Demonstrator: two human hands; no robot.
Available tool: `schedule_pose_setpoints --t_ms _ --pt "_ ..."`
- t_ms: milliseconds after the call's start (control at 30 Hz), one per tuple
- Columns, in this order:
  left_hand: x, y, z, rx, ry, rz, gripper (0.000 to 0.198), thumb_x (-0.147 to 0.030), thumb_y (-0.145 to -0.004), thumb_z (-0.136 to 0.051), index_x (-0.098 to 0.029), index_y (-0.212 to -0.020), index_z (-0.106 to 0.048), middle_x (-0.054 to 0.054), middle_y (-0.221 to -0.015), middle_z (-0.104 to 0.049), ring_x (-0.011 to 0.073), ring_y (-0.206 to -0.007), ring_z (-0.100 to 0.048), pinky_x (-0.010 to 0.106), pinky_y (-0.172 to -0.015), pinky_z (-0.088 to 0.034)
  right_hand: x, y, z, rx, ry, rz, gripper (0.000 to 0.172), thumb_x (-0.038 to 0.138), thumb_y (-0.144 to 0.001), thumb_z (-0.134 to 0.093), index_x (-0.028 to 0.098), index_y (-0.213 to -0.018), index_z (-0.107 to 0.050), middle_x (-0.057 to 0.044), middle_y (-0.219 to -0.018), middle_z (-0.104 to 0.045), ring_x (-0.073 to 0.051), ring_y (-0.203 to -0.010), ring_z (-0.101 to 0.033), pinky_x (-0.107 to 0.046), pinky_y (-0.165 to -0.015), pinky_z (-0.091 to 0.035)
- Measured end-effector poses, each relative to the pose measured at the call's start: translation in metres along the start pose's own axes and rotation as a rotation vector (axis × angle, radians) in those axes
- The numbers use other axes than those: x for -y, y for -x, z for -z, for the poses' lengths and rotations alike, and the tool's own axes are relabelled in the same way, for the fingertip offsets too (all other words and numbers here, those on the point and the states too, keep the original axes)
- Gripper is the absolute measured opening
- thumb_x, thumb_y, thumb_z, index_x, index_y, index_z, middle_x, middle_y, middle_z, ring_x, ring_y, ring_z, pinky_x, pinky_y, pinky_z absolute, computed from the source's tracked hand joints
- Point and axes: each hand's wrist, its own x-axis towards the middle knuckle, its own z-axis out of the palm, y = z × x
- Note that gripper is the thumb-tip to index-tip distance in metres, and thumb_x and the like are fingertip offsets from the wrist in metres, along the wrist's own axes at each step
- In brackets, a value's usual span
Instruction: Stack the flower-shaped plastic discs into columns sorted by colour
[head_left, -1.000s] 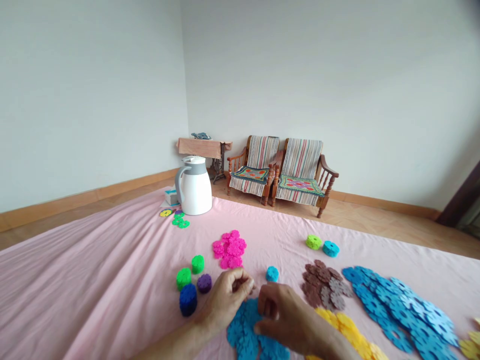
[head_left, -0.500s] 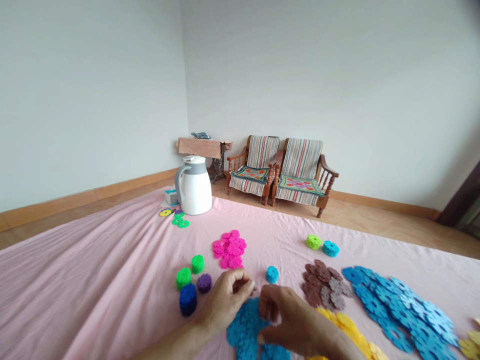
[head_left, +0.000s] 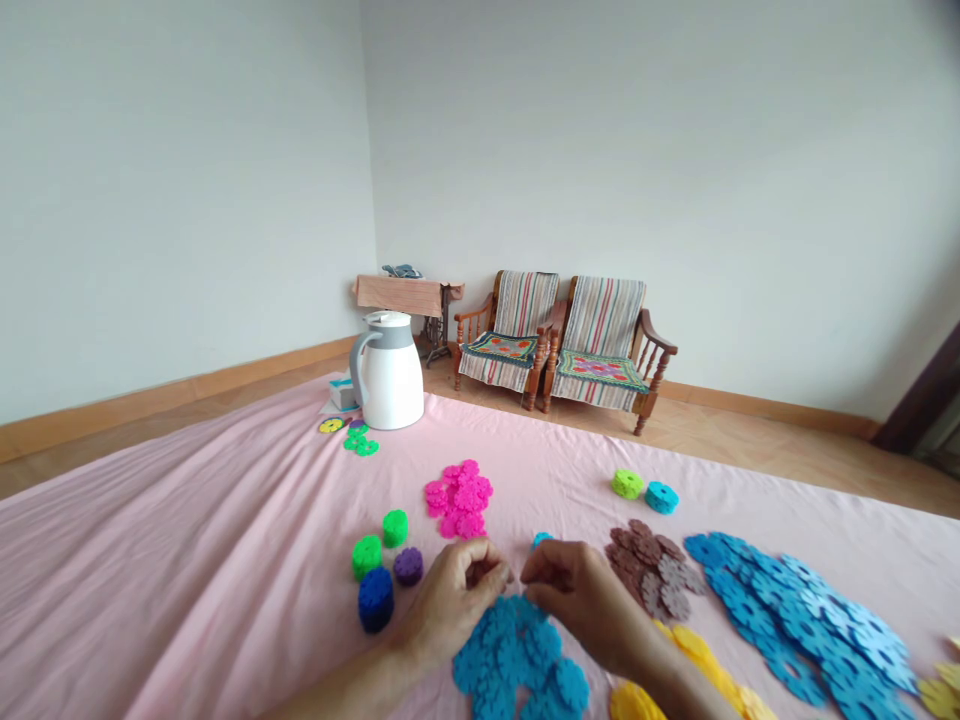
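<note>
Loose heap of teal-blue flower-shaped plastic interlocking discs point(head_left: 517, 660): one, lying on the pink cloth-covered tabletop point(head_left: 187, 560) directly beneath both hands, within reach for picking. Left hand point(head_left: 450, 598): fingers curled together round something small; what they hold is hidden. Right hand point(head_left: 585, 595): fingertips pinched together beside the left, contents not discernible. Short stacked columns of discs, sorted by colour: two green point(head_left: 381, 541), one purple point(head_left: 408, 566), one dark blue point(head_left: 376, 598) left of the hands; one teal point(head_left: 541, 541), mostly hidden behind the right hand; one lime point(head_left: 627, 484) and one teal point(head_left: 661, 497) farther off. Flat single-colour heaps: one magenta point(head_left: 459, 497), one brown point(head_left: 651, 570), one yellow point(head_left: 701, 655), one large blue point(head_left: 802, 610). White plastic jug with grey handle point(head_left: 388, 371): one, at the far edge. Wooden armchairs with striped cushions point(head_left: 562, 340): two, against the wall.
</note>
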Motion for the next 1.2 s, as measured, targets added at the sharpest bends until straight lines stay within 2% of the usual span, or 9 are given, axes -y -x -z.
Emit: schedule_pose_setpoints --t_ms 100,267,367,500,700,800,933,1000,1200 --pt "-0.003 0.001 0.0 0.014 -0.01 -0.015 0.029 -0.042 -0.079 -0.06 -0.013 -0.075 -0.061 0.002 -0.069 -0.059 0.0155 -0.067 -0.052 0.023 -0.059 -0.039 -0.002 -0.006 -0.004 -0.135 -0.102 -0.009 0.008 0.019 -0.074 -0.053 0.016 -0.076 -0.059 0.002 -0.064 -0.058 -0.011 -0.061 -0.053 -0.02 -0.054 -0.038" --pt "-0.005 0.003 0.0 0.048 -0.021 -0.018 0.033 -0.044 -0.081 -0.058 -0.012 -0.076 -0.061 0.001 -0.067 -0.055 0.0142 -0.065 -0.05 0.022 -0.057 -0.037 0.002 -0.005 -0.01 -0.204 -0.058 0.004 0.007 0.02 -0.076 -0.053 0.017 -0.077 -0.059 0.0 -0.068 -0.062 -0.013 -0.065 -0.058 -0.022 -0.057 -0.042" --pt "-0.001 0.002 0.001 0.045 -0.002 -0.02 0.037 -0.048 -0.082 -0.056 -0.013 -0.073 -0.06 0.0 -0.064 -0.052 0.0131 -0.062 -0.047 0.022 -0.056 -0.035 0.008 -0.001 -0.011 -0.169 0.032 0.052 0.01 0.019 -0.077 -0.052 0.019 -0.082 -0.061 0.001 -0.071 -0.063 -0.013 -0.067 -0.059 -0.022 -0.06 -0.043" --pt "0.003 0.0 0.001 0.023 0.076 0.008 0.038 -0.051 -0.081 -0.057 -0.013 -0.075 -0.058 -0.001 -0.064 -0.051 0.013 -0.062 -0.047 0.022 -0.055 -0.035 0.014 0.005 -0.011 -0.073 0.093 0.15 0.023 0.016 -0.076 -0.054 0.021 -0.098 -0.058 0.0 -0.084 -0.064 -0.011 -0.069 -0.059 -0.021 -0.061 -0.044" --pt "0.0 -0.001 0.001 0.038 0.167 0.03 0.04 -0.053 -0.081 -0.056 -0.014 -0.073 -0.055 -0.002 -0.063 -0.05 0.0125 -0.06 -0.048 0.021 -0.055 -0.035 0.008 0.005 -0.014 -0.063 0.167 0.241 0.024 0.017 -0.08 -0.054 0.021 -0.104 -0.056 -0.002 -0.09 -0.063 -0.011 -0.07 -0.06 -0.021 -0.064 -0.044" --pt "-0.002 -0.001 0.001 0.046 0.15 0.035 0.039 -0.052 -0.082 -0.054 -0.014 -0.072 -0.055 -0.001 -0.064 -0.053 0.0133 -0.062 -0.05 0.022 -0.057 -0.037 0.002 0.001 -0.01 -0.114 0.219 0.19 0.022 0.022 -0.08 -0.055 0.02 -0.102 -0.056 0.0 -0.08 -0.064 -0.012 -0.065 -0.059 -0.022 -0.06 -0.042" --pt "-0.001 -0.001 0.001 0.045 0.109 0.029 0.038 -0.05 -0.082 -0.053 -0.014 -0.073 -0.055 0.001 -0.066 -0.055 0.0146 -0.063 -0.05 0.024 -0.057 -0.037 -0.008 -0.007 0.002 -0.415 0.291 0.011 0.023 0.032 -0.081 -0.053 0.017 -0.098 -0.057 0.004 -0.057 -0.055 -0.014 -0.053 -0.054 -0.024 -0.053 -0.036" --pt "0.0 -0.001 0.001 0.046 0.093 0.01 0.036 -0.049 -0.083 -0.052 -0.014 -0.072 -0.054 0.0 -0.064 -0.054 0.0142 -0.061 -0.05 0.023 -0.056 -0.037 -0.014 -0.01 0.008 -0.502 0.283 -0.043 0.025 0.036 -0.08 -0.054 0.017 -0.096 -0.058 0.005 -0.054 -0.053 -0.014 -0.051 -0.052 -0.024 -0.051 -0.035" --pt "0.0 -0.001 0.001 0.052 0.073 -0.008 0.035 -0.045 -0.083 -0.052 -0.012 -0.073 -0.057 0.001 -0.066 -0.055 0.0146 -0.062 -0.052 0.023 -0.057 -0.038 -0.026 -0.015 0.007 -0.422 0.253 -0.08 0.026 0.035 -0.076 -0.055 0.017 -0.094 -0.061 0.004 -0.055 -0.054 -0.014 -0.052 -0.053 -0.024 -0.053 -0.035"
